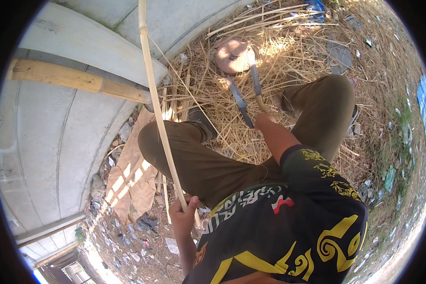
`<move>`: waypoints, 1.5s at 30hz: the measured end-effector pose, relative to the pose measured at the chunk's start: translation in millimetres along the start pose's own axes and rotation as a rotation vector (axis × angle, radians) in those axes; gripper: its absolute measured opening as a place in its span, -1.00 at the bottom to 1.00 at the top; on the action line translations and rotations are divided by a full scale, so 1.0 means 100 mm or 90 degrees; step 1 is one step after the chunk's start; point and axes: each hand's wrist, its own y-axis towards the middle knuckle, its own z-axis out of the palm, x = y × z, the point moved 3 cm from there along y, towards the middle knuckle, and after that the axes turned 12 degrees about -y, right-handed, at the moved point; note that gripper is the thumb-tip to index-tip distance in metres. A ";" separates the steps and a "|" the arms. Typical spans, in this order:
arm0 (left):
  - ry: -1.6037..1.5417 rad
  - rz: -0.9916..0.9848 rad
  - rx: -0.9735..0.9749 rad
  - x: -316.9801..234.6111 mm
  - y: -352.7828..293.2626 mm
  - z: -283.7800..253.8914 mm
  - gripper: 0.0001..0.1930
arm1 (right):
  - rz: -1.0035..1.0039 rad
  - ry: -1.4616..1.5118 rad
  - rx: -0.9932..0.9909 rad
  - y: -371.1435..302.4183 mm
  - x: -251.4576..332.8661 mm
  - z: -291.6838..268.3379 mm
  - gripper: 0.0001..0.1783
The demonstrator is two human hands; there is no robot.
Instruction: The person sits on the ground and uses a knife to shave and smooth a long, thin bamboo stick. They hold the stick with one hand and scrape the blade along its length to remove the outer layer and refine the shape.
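the person's left grip (183, 210) is closed around the low end of a long, thin, pale yellow strip that looks like bamboo (159, 109). the strip goes up in front of the left knee, past a smooth grey wall (42, 128), and out of the top of the view. a thin sliver (189, 90) hangs off it near the top. the right grip (265, 120) looks closed on the tan, bent handle of a grey metal knife (256, 84), but the fingers are hard to see. the knife's far end is at a round, pinkish-brown block (232, 57). a second grey knife with a dark handle (238, 96) lies just left of the first one. loose, straw-coloured strips (279, 47) cover the ground around them. a flat brown sheet (135, 184) lies near the wall.
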 end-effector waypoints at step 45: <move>0.399 0.368 0.060 -0.40 0.53 -0.09 -0.64 | -0.118 0.341 -0.444 -2.55 -2.69 -2.35 -0.55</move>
